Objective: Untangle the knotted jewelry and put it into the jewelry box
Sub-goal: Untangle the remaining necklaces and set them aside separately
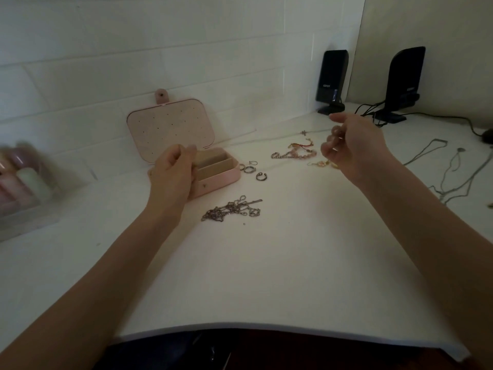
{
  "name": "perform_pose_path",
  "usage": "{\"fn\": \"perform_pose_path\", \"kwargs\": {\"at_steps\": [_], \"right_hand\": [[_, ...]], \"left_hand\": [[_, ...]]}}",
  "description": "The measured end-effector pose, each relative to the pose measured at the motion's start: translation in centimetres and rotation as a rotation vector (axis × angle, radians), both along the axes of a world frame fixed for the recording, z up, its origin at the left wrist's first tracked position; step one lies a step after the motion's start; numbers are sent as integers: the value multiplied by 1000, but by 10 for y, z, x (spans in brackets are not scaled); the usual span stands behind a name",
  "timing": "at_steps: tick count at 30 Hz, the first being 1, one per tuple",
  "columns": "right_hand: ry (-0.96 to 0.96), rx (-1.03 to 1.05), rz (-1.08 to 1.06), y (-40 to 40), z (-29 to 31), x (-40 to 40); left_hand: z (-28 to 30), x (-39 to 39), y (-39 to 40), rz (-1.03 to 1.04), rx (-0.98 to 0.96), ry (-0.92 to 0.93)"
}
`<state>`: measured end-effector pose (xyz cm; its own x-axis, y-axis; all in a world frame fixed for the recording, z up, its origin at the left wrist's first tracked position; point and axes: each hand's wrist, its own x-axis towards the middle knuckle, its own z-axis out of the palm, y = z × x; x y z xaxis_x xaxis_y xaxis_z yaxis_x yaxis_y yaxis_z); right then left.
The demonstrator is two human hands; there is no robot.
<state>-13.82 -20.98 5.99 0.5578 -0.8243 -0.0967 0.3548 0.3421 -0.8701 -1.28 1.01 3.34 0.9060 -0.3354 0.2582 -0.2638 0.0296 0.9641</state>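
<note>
The pink jewelry box stands open at the back left of the white table, its lid leaning back toward the wall. My left hand lies over the box's left end with its fingers curled against the front wall. A tangled silver chain rests just in front of the box. My right hand hovers above the table to the right, fingers loosely curled, with nothing visible in it. Below it lie pink bead bracelets and gold earrings. A thin chain with a cross pendant runs toward that hand.
Three silver rings lie right of the box. Long thin necklaces sprawl at the far right. Two black speakers with cables stand at the back right. A clear organiser with bottles sits at the left. The table's front edge is near me.
</note>
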Motion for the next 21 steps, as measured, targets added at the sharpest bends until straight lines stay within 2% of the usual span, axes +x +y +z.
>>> {"fn": "perform_pose_path", "kwargs": {"at_steps": [3, 6, 10, 13, 17, 21], "right_hand": [[70, -61, 34, 0, -3, 0], [56, -66, 73, 0, -4, -2], [47, -152, 163, 3, -1, -3], [185, -359, 223, 5, -3, -2], [484, -751, 214, 2, -11, -1], [631, -943, 282, 5, -13, -1]], "left_hand": [[-1, 2, 0, -9, 7, -20], [0, -1, -1, -49, 26, -47], [-2, -18, -6, -118, 138, -202], [-6, -23, -8, -181, 172, -278], [-5, -16, -7, -47, 116, -262], [-8, -1, -3, 24, 52, -293]]}}
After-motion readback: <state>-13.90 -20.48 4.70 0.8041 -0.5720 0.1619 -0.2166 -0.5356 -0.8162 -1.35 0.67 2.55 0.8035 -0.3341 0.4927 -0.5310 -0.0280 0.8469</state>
